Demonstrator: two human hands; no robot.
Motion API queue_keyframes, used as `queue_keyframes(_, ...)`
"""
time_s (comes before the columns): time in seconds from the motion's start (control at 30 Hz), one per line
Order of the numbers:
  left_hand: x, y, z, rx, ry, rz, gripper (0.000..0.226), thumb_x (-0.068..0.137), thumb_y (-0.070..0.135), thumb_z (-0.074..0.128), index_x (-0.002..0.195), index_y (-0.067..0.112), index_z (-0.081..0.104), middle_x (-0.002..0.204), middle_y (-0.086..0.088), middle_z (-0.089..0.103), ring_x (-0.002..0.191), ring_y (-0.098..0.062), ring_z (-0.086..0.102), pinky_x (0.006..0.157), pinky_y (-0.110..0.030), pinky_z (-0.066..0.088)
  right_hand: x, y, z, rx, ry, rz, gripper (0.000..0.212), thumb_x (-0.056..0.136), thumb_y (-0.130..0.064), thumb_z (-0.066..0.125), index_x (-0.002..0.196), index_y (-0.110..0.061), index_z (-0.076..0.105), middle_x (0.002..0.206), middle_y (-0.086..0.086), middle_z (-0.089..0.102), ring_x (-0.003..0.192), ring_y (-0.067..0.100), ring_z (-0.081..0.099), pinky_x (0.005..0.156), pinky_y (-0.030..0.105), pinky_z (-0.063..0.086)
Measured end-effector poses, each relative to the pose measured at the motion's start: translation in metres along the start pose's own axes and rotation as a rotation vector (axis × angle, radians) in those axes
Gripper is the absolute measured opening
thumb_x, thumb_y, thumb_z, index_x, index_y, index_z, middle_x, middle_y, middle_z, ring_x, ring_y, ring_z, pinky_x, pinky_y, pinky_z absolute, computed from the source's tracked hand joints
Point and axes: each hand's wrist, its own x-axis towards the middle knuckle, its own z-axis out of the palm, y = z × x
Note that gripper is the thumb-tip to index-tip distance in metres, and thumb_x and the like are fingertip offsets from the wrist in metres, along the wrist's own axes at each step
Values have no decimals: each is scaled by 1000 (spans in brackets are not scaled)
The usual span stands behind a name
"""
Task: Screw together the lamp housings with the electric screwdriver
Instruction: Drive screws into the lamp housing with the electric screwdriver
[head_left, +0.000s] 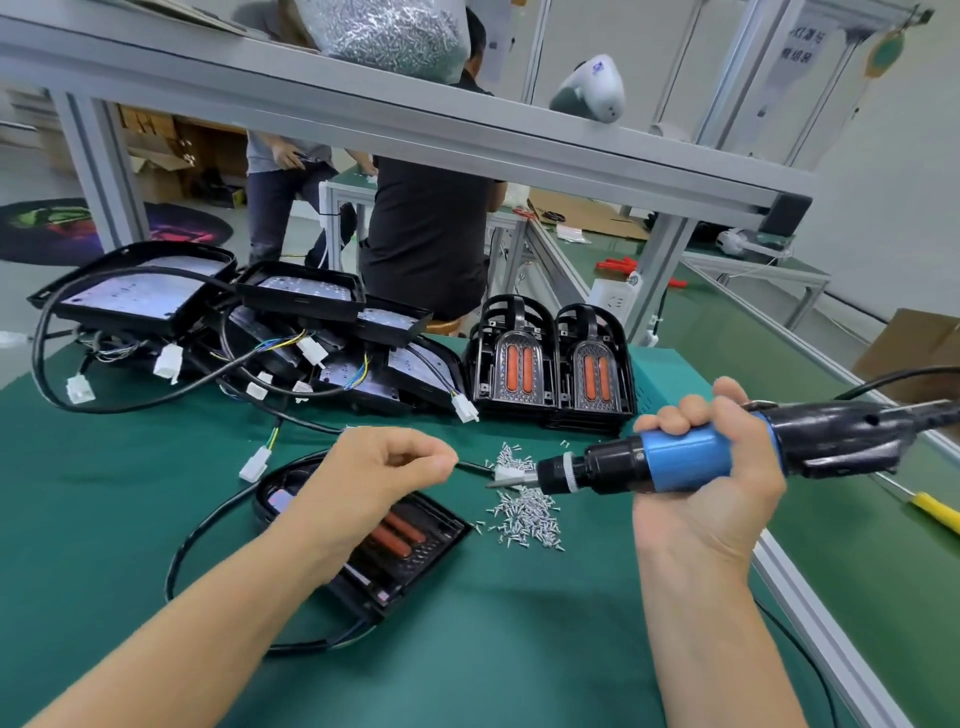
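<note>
A black lamp housing (415, 540) with two red strips lies on the green mat in front of me, its black cable looping to the left. My left hand (384, 467) hovers above it with fingertips pinched together; whether a screw sits between them I cannot tell. My right hand (722, 467) grips the blue and black electric screwdriver (675, 462), held level with its bit pointing left over a pile of small silver screws (524, 514).
A heap of black housings with white plugs (249, 322) lies at the back left. Two upright lamp covers (550, 364) stand behind the screws. A yellow-handled tool (935, 512) lies right. Two people stand beyond the bench. A bag of screws (395, 31) rests on the shelf.
</note>
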Motion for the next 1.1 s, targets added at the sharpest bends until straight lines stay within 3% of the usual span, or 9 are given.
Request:
queue_keyframes(0.2, -31, -6, -13, -223, 129, -87, 13, 79, 7, 70, 71, 16, 76, 73, 3, 72, 66, -3, 62, 64, -8, 46, -14, 7, 28, 58, -85, 62, 16, 71, -15, 54, 87, -18, 56, 59, -7, 50, 50, 8, 49, 60, 21, 47)
queue_keyframes(0.4, -43, -4, -20, -260, 141, -62, 8, 76, 12, 71, 77, 17, 77, 82, -12, 73, 75, -18, 62, 82, -28, 48, -26, 20, 46, 55, -138, 99, 19, 70, -14, 54, 88, -17, 54, 60, -6, 48, 50, 8, 46, 59, 21, 46)
queue_keyframes(0.57, -47, -6, -27, -265, 141, -33, 6, 77, 7, 70, 78, 7, 76, 78, -13, 72, 66, -12, 63, 65, -13, 48, -31, 25, 50, 56, -159, 121, 16, 71, -14, 54, 86, -18, 56, 60, -7, 49, 50, 8, 48, 59, 20, 47)
queue_keyframes(0.67, -48, -9, -30, -244, 139, -20, 5, 79, 8, 70, 79, 7, 75, 78, -9, 71, 69, -11, 61, 68, -11, 47, -32, 26, 51, 56, -171, 129, 15, 71, -14, 54, 86, -18, 56, 60, -7, 49, 49, 8, 48, 58, 21, 47)
queue_keyframes(0.83, -55, -11, -36, -151, 160, 46, 10, 81, 9, 69, 76, 15, 75, 78, -1, 72, 68, -3, 60, 68, -8, 45, -33, 29, 50, 22, -218, 153, 17, 72, -13, 54, 88, -17, 56, 60, -6, 49, 50, 8, 48, 58, 21, 47)
queue_keyframes(0.9, -60, -17, -41, 19, 195, 96, 15, 85, 10, 67, 74, 20, 72, 80, 4, 71, 68, 0, 58, 69, -7, 43, -35, 31, 48, -36, -250, 153, 19, 72, -11, 54, 89, -17, 55, 60, -5, 48, 50, 9, 47, 58, 23, 47)
queue_keyframes(1.03, -71, -37, -43, 329, 218, 165, 21, 88, 11, 64, 75, 28, 66, 81, 12, 68, 87, -10, 59, 92, -19, 39, -44, 40, 41, -141, -300, 194, 23, 69, -7, 57, 89, -16, 51, 60, -2, 46, 48, 12, 45, 56, 24, 45)
queue_keyframes(1.1, -73, -46, -39, 373, 259, 183, 20, 89, 10, 63, 78, 26, 65, 81, 13, 66, 90, -19, 57, 99, -36, 38, -49, 47, 38, -168, -323, 236, 26, 66, -5, 60, 88, -16, 51, 59, -2, 45, 48, 12, 45, 54, 24, 44)
